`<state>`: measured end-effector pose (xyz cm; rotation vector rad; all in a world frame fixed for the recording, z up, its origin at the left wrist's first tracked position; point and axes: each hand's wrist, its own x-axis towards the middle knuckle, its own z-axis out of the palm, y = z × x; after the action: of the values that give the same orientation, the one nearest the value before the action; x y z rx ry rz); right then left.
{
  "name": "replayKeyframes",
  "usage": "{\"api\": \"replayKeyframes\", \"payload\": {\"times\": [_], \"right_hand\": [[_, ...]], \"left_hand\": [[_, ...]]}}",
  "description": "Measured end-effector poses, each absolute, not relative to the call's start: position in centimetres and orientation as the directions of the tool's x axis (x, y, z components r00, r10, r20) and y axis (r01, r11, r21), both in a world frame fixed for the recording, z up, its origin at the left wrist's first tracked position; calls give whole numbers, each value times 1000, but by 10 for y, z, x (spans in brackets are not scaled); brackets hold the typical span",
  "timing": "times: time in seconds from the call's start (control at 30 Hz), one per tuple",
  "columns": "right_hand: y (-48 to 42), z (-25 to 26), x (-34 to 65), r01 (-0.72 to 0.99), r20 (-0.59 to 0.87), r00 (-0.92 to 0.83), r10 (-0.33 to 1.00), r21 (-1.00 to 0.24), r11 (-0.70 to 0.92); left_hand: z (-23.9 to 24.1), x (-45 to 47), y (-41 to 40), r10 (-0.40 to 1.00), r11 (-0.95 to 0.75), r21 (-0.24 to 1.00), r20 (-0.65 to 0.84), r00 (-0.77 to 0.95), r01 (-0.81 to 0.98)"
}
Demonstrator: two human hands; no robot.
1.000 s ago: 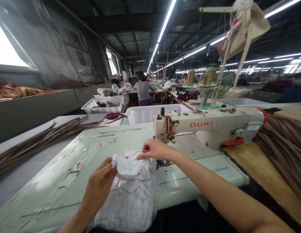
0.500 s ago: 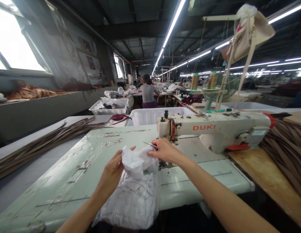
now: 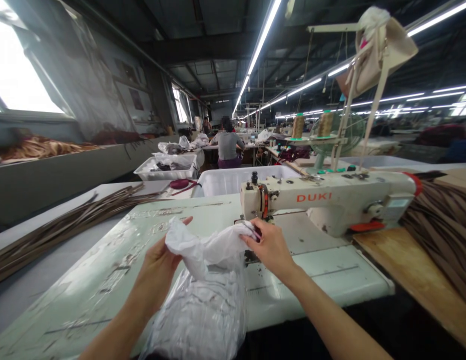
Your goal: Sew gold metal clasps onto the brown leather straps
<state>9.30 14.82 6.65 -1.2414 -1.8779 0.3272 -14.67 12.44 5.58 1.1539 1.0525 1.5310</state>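
Note:
A crumpled white tissue-like sheet (image 3: 206,247) stretches between my hands, above a clear plastic bag (image 3: 202,310) with whitish folded contents. My left hand (image 3: 161,257) is closed on the sheet's left end, the thumb pointing up behind it. At the other end, my right hand (image 3: 268,245) pinches the sheet's edge. A slim pointed tool with a purple part (image 3: 258,233) is also in the right hand; its kind is mostly hidden by the fingers. Just behind that hand stands the head of a white sewing machine (image 3: 315,196) marked DUKI.
The pale green machine table (image 3: 116,265) has worn, peeling patches. Brown strips (image 3: 67,220) lie along the left, more strips (image 3: 439,225) at right. Behind the machine are a white bin (image 3: 213,182) and thread cones (image 3: 298,126). A person in grey (image 3: 228,145) sits farther back.
My hands have moved apart, the left one leftward and the right one slightly rightward, stretching the white sheet wider. The tool's thin tip shows less clearly now.

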Motion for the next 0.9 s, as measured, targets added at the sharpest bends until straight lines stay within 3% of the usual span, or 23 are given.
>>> {"api": "replayKeyframes", "payload": {"times": [0.13, 0.27, 0.4, 0.47, 0.53, 0.6, 0.7, 0.77, 0.83, 0.9], "right_hand": [[157, 52, 95, 529, 394, -166, 904, -738, 419], [164, 20, 89, 294, 238, -68, 969, -923, 247], [164, -3, 84, 83, 98, 18, 995, -992, 96], [161, -7, 85, 77, 38, 24, 999, -996, 36], [156, -3, 89, 170, 16, -16, 1000, -985, 19], [150, 7, 94, 327, 83, -21, 996, -941, 86], [139, 29, 95, 512, 372, 48, 927, -806, 297], [134, 40, 89, 546, 497, -65, 865, -708, 448], [130, 48, 80, 516, 465, -308, 830, -651, 556], [130, 52, 71, 480, 388, -442, 808, -659, 579]], "left_hand": [[46, -144, 129, 972, -219, 937, 186, -143, -274], [37, -131, 124, 936, -346, 875, 293, -196, -338], [35, -121, 116, 910, -388, 914, 362, -201, -114], [34, -122, 113, 926, -337, 941, 338, -165, 36], [34, -126, 111, 945, -283, 958, 288, -158, 50], [35, -130, 108, 958, -244, 968, 230, -173, -66], [41, -135, 107, 971, -190, 953, 147, -191, -235], [44, -136, 106, 968, -194, 937, 135, -211, -290], [47, -138, 107, 963, -210, 922, 138, -230, -325], [49, -138, 107, 962, -211, 916, 132, -241, -341]]}}
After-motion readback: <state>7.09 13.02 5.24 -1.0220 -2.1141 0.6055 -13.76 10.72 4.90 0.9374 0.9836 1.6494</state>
